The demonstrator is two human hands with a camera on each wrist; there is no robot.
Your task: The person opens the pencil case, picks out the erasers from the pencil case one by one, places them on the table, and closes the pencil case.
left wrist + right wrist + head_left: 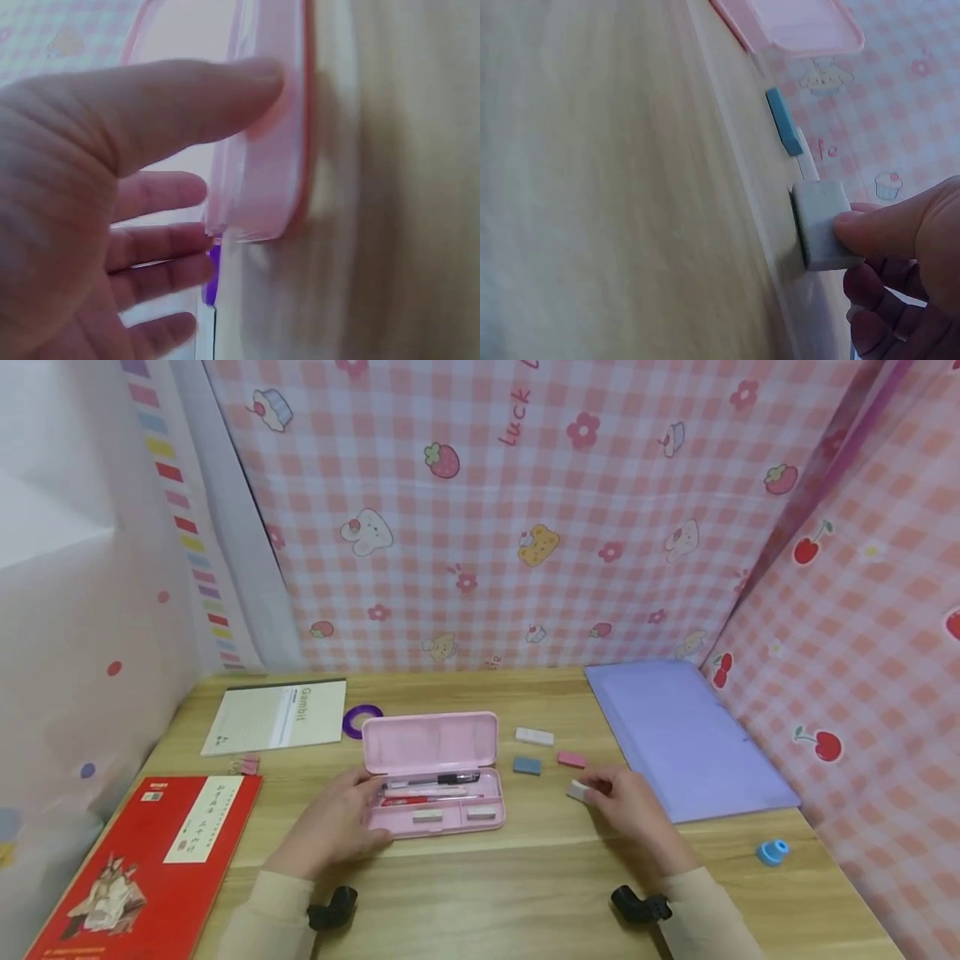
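My right hand [632, 808] pinches a white eraser [577, 791] between the pencil box [431, 745] and the table's [480, 889] right edge. I should squeeze softly and keep it level. My left hand [339, 820] touches the pencil box with loose, straight fingers; it should keep that steady.

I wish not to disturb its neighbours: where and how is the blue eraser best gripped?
Probably pinch the middle of its long sides, from above and the near side. The blue eraser is a flat-lying block; the pink pencil case stands close at left, a white eraser behind, bare tabletop in front.
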